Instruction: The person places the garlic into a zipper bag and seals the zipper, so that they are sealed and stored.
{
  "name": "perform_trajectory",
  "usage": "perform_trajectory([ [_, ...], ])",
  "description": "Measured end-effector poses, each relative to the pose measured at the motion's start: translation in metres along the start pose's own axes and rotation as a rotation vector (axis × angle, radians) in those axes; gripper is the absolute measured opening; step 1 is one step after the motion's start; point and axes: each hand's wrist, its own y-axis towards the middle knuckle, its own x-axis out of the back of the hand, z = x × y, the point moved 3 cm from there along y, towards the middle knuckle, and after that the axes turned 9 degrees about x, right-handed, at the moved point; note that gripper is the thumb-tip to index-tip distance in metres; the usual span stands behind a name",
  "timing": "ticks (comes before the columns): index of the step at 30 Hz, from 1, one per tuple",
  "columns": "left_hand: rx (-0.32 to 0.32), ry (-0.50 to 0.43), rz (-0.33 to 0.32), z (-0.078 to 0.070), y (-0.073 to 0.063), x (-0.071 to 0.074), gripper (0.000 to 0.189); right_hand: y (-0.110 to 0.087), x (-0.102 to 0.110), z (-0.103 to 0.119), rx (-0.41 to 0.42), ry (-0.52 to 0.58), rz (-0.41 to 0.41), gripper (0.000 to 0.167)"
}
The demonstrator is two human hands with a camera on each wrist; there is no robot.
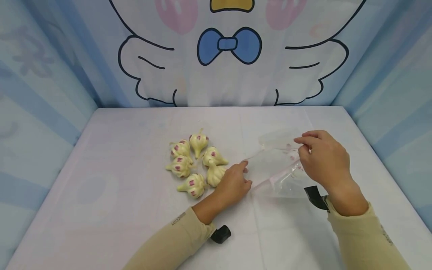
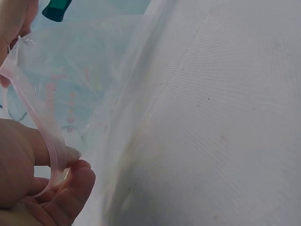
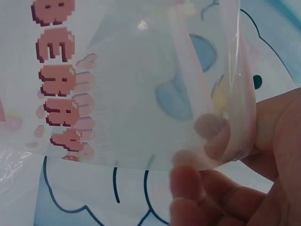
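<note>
A clear plastic zip bag (image 1: 278, 163) with a pink strip along its mouth is stretched between both hands. My left hand (image 1: 234, 183) pinches one side of the mouth, thumb and fingers about the pink edge (image 2: 35, 106) in the left wrist view. On the other side, my right hand (image 1: 325, 161) holds the rim between thumb and fingers. The right wrist view shows the mouth parted near the fingers (image 3: 186, 183), and pink block lettering (image 3: 59, 80) printed on the film. Several garlic bulbs (image 1: 195, 185) lie grouped just left of my left hand, one partly behind it.
A white cloth covers the table (image 1: 118, 217). A patterned curtain (image 1: 229, 82) hangs along its back edge, with more curtain (image 1: 40, 112) on both sides. Black straps (image 1: 221, 234) stick out at both sleeve cuffs.
</note>
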Motion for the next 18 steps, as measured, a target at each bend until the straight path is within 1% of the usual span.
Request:
perform_trajectory([
  [3, -0.004, 0.012, -0.003, -0.0006, -0.0005, -0.0001, 0.056, -0.0006, 0.0006, -0.0047, 0.0, 0.022, 0.029, 0.035],
  [6, -0.002, 0.012, 0.004, -0.0005, -0.0011, -0.0002, 0.057, -0.0008, 0.0, -0.0078, 0.038, 0.071, 0.041, 0.036],
  [9, -0.013, 0.019, -0.008, -0.0002, -0.0021, 0.0001, 0.057, -0.001, 0.0, -0.0093, 0.059, 0.125, 0.002, 0.035],
  [14, -0.052, 0.027, -0.041, -0.0016, -0.0044, 0.0012, 0.057, -0.0011, -0.0004, -0.0066, 0.06, 0.18, -0.1, 0.032],
  [16, -0.065, 0.025, -0.043, -0.0027, -0.0055, 0.0015, 0.057, -0.001, -0.002, -0.0057, 0.05, 0.214, -0.103, 0.032],
  [18, -0.081, 0.027, -0.047, -0.0041, -0.0064, 0.0017, 0.057, -0.0008, -0.0042, -0.0055, 0.026, 0.281, -0.084, 0.034],
])
